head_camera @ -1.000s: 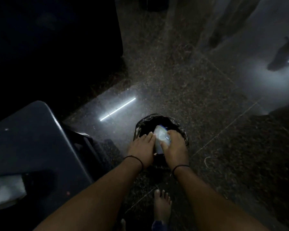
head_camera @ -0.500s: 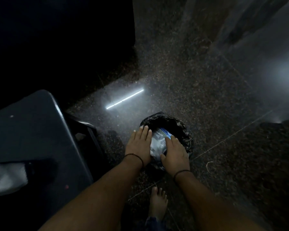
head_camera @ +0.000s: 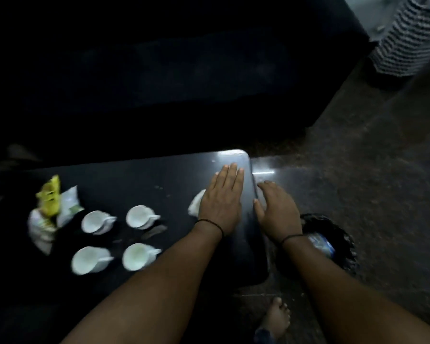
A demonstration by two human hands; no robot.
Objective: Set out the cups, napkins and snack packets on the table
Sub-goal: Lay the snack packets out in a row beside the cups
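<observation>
head | cups [head_camera: 117, 234]: four | snack packets [head_camera: 52, 209]: about three | napkin [head_camera: 196, 206]: one | hands: left [head_camera: 221, 197] flat, right [head_camera: 278, 212] spread

Both forearms are bare, with no sleeves showing. A thin dark cord band circles the wrist behind the left hand [head_camera: 220, 199], and another like it sits behind the right hand [head_camera: 278, 212]. One foot [head_camera: 276, 316] is bare, with a dark blue trouser hem just near of it.

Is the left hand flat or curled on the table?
Flat: the left hand lies with straight fingers on the table, partly over a white napkin.
</observation>
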